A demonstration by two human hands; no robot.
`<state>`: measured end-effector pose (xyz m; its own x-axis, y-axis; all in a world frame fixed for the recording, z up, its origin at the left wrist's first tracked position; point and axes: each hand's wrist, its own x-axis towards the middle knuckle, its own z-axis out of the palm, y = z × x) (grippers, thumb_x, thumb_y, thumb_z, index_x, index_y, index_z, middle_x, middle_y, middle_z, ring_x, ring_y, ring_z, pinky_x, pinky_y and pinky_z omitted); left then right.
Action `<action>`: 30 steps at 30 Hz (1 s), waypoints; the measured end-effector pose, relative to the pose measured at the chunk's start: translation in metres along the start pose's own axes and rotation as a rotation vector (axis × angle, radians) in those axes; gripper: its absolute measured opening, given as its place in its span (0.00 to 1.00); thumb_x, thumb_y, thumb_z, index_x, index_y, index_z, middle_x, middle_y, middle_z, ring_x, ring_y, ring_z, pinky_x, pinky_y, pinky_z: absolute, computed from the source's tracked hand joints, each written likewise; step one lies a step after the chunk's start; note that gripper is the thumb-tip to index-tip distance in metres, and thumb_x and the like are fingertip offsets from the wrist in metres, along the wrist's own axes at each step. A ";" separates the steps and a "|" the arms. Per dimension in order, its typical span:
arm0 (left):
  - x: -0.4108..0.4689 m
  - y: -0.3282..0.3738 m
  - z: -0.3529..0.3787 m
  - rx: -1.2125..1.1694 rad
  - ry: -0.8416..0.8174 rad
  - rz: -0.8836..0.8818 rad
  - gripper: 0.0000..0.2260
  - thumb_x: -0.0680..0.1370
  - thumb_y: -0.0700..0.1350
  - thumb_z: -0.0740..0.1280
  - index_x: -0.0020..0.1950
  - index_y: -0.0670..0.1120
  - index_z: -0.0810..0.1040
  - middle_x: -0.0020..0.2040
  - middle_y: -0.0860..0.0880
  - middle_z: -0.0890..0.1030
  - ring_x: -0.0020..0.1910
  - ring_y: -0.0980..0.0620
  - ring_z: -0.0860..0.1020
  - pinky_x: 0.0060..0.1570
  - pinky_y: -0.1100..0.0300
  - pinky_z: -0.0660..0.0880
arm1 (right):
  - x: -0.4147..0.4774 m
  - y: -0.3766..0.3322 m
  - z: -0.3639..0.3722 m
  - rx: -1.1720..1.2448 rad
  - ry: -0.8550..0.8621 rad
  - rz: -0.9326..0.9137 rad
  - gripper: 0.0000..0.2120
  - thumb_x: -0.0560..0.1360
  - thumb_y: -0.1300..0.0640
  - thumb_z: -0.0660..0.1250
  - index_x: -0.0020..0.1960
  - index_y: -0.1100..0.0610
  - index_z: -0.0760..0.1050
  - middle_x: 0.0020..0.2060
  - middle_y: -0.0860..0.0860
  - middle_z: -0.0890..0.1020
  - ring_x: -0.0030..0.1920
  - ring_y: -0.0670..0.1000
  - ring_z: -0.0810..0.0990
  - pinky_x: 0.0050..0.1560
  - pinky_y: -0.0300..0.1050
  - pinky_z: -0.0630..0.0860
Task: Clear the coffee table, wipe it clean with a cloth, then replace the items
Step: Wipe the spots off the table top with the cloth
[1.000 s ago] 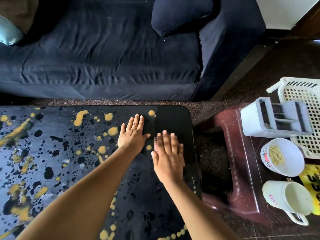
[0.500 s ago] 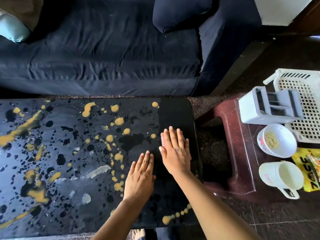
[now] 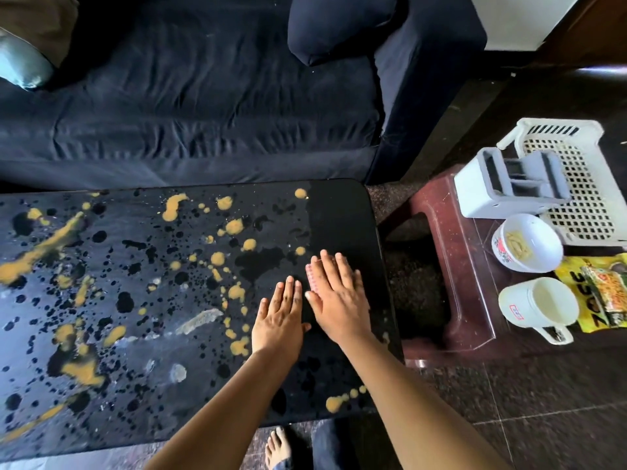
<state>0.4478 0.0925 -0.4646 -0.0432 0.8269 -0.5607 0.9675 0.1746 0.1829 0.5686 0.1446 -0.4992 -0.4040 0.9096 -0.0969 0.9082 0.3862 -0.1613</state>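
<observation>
I see a home living room: beyond my right hand [image 3: 336, 300] stands a dark blue sofa [image 3: 203, 96] with a cushion [image 3: 339, 25], under the hand lies a spattered coffee table [image 3: 135, 300], and to its right a stool [image 3: 451, 266] holds a mug [image 3: 537, 303] and a basket [image 3: 576, 184].

Single head-worn wide-angle view, taken from above the near long edge of the bench [image 3: 339, 215] and facing forward and steeply down. The bench top fills the lower left and centre of the frame. Its left end runs past the frame border, while its right end lies inside it. Both forearms enter from the bottom edge, and the left hand [image 3: 280, 320] and right hand [image 3: 339, 300] lie near mid-frame, close to the lens. A bare foot [image 3: 278, 447] shows at the bottom edge, directly below the camera. The sofa [image 3: 203, 96] spans the top, beyond the bench's far edge. A dark red stool [image 3: 437, 212] occupies the right margin.
</observation>
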 end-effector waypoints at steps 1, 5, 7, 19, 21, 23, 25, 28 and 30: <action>0.000 0.000 0.000 0.002 -0.002 0.001 0.32 0.83 0.53 0.52 0.77 0.45 0.35 0.77 0.50 0.34 0.76 0.51 0.36 0.74 0.53 0.41 | -0.001 0.004 -0.001 0.002 0.001 -0.034 0.29 0.76 0.43 0.52 0.75 0.51 0.60 0.74 0.49 0.62 0.74 0.56 0.61 0.67 0.61 0.65; 0.001 0.002 -0.002 0.023 -0.035 -0.009 0.32 0.83 0.53 0.52 0.76 0.45 0.33 0.77 0.49 0.33 0.76 0.51 0.35 0.75 0.52 0.41 | -0.016 0.039 -0.002 -0.007 -0.017 0.113 0.30 0.76 0.41 0.50 0.76 0.49 0.57 0.75 0.47 0.60 0.75 0.54 0.58 0.66 0.62 0.65; 0.001 0.003 -0.003 0.036 -0.039 -0.018 0.32 0.83 0.53 0.52 0.76 0.44 0.33 0.77 0.49 0.33 0.76 0.50 0.36 0.75 0.52 0.41 | -0.021 0.048 -0.002 0.012 -0.016 0.270 0.30 0.77 0.41 0.48 0.76 0.50 0.56 0.76 0.49 0.59 0.75 0.55 0.57 0.66 0.63 0.65; 0.003 0.004 -0.004 0.065 -0.107 -0.045 0.32 0.83 0.53 0.50 0.75 0.47 0.31 0.76 0.52 0.30 0.75 0.52 0.33 0.74 0.52 0.40 | -0.038 0.044 0.003 0.038 -0.023 0.142 0.29 0.77 0.41 0.50 0.76 0.47 0.54 0.76 0.45 0.56 0.76 0.53 0.56 0.69 0.61 0.62; 0.002 0.004 -0.005 0.066 -0.110 -0.054 0.32 0.83 0.53 0.50 0.75 0.47 0.30 0.75 0.51 0.30 0.75 0.52 0.33 0.74 0.52 0.40 | -0.044 0.056 0.004 0.047 -0.002 0.286 0.29 0.77 0.41 0.48 0.77 0.49 0.54 0.76 0.47 0.56 0.76 0.54 0.55 0.68 0.62 0.62; 0.002 0.006 -0.005 0.066 -0.119 -0.057 0.31 0.83 0.52 0.50 0.75 0.46 0.30 0.75 0.51 0.30 0.75 0.52 0.33 0.74 0.52 0.40 | -0.047 0.046 0.003 0.042 0.033 0.353 0.30 0.77 0.41 0.49 0.76 0.51 0.56 0.76 0.49 0.58 0.75 0.56 0.57 0.67 0.63 0.63; 0.003 0.007 -0.005 0.063 -0.128 -0.061 0.32 0.83 0.52 0.51 0.75 0.46 0.31 0.75 0.51 0.30 0.75 0.52 0.33 0.74 0.51 0.40 | -0.049 0.023 0.005 0.056 0.064 0.292 0.29 0.77 0.41 0.51 0.76 0.51 0.58 0.75 0.50 0.61 0.74 0.56 0.59 0.67 0.62 0.62; 0.003 0.006 -0.004 0.043 -0.135 -0.052 0.32 0.83 0.53 0.51 0.75 0.47 0.31 0.75 0.51 0.30 0.75 0.52 0.33 0.74 0.51 0.40 | -0.057 0.008 0.008 0.044 0.017 -0.022 0.27 0.78 0.40 0.52 0.75 0.48 0.58 0.75 0.48 0.61 0.74 0.55 0.60 0.69 0.61 0.63; 0.003 0.004 -0.003 0.041 -0.132 -0.052 0.32 0.83 0.53 0.51 0.75 0.47 0.30 0.75 0.52 0.29 0.75 0.52 0.33 0.74 0.51 0.40 | -0.061 0.024 0.007 0.015 0.003 -0.113 0.28 0.77 0.41 0.53 0.75 0.47 0.58 0.75 0.46 0.60 0.75 0.53 0.59 0.68 0.61 0.64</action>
<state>0.4511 0.0977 -0.4632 -0.0629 0.7392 -0.6705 0.9743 0.1911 0.1193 0.6140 0.0967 -0.5044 -0.5035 0.8608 -0.0740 0.8551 0.4842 -0.1853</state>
